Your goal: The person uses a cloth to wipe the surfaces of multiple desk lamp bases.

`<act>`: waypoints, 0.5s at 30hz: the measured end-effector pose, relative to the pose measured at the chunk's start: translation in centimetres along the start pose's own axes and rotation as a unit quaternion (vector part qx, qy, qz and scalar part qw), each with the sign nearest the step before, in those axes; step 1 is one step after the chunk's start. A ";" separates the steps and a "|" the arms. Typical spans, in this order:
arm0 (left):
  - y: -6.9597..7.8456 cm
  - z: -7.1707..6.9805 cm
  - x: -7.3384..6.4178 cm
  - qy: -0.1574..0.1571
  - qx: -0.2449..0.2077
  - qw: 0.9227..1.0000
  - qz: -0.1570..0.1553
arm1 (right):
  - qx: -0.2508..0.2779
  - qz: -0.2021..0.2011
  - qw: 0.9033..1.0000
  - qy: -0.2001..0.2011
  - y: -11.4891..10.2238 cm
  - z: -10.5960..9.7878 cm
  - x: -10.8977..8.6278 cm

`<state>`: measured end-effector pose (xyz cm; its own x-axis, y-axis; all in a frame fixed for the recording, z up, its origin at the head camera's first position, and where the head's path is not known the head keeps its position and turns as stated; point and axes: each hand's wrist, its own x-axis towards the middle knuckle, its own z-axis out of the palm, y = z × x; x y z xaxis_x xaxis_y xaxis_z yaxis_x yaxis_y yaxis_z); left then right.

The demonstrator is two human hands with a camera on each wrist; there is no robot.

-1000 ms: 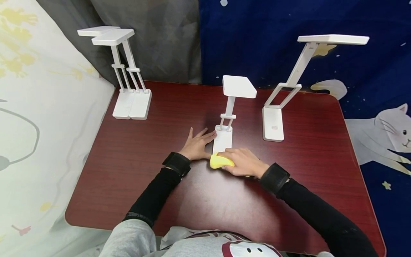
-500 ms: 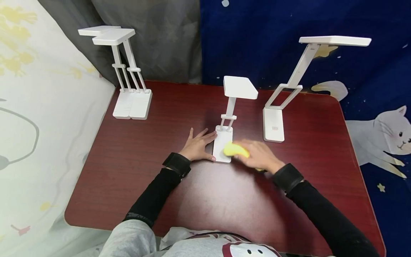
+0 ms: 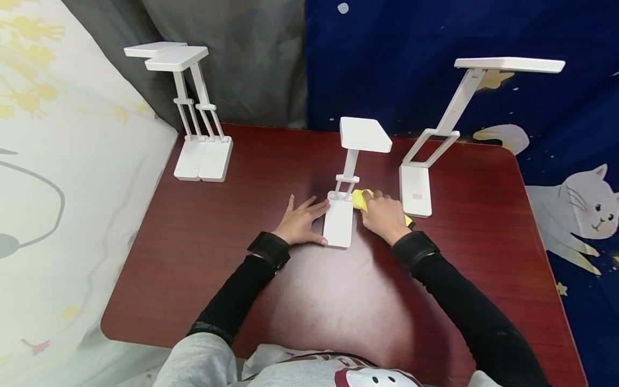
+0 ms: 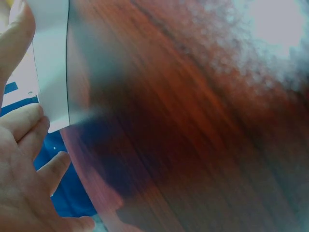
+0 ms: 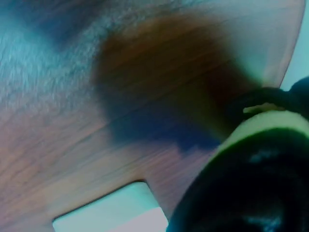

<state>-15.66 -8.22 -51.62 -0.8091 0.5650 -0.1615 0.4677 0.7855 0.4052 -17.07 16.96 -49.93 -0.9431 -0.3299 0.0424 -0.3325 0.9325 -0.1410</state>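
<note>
A white folding desk lamp (image 3: 338,223) stands mid-table, its flat head raised on a hinged arm. My left hand (image 3: 297,224) lies beside its base with fingers spread, fingertips and thumb at the base's left side. The left wrist view shows those fingers (image 4: 24,121) along the white base (image 4: 53,63). On the lamp's other side, my right hand (image 3: 384,215) grips a yellow cloth (image 3: 359,200) next to the back of the base. More yellow, with a dark end, pokes out near the right wrist. The right wrist view shows none of the fingers.
Another white lamp (image 3: 416,193) is close to the right of my right hand. Two similar lamps (image 3: 215,158) stand side by side at the back left. The red-brown tabletop (image 3: 193,258) has a gray and a blue curtain (image 3: 401,32) behind it.
My right hand has carried the yellow cloth from the front of the lamp base, over its right edge, to the back right side. The left hand stays at the base.
</note>
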 end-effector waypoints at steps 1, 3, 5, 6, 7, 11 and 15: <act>0.0 0.0 0.0 0.000 0.000 1.000 0.001 | -0.004 -0.004 1.000 0.001 -0.1 0.1 0.0; 0.1 0.0 0.1 -0.002 0.000 1.000 -0.002 | -0.011 -0.017 1.000 0.006 -0.1 0.2 -0.2; 0.1 -0.1 0.1 -0.004 0.001 1.000 -0.006 | -0.016 -0.031 0.999 0.013 0.0 0.4 -0.4; 0.1 -0.1 0.1 -0.004 0.002 1.000 -0.007 | -0.017 -0.039 0.999 0.014 0.1 0.5 -0.5; 0.2 -0.1 0.1 -0.003 0.001 1.000 -0.007 | -0.017 -0.046 0.999 0.015 0.1 0.6 -0.7; 0.2 -0.1 0.2 0.000 -0.003 1.000 -0.003 | -0.016 -0.066 0.998 0.012 0.2 0.7 -1.5; 0.3 -0.1 0.2 -0.002 -0.006 1.000 -0.006 | -0.012 -0.084 0.996 -0.004 0.2 0.5 -2.5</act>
<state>-15.69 -7.93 -51.42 -0.8130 0.5566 -0.1707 0.4534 0.7892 0.4142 -14.81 17.87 -50.60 -0.8737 -0.4833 0.0565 -0.4865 0.8669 -0.1083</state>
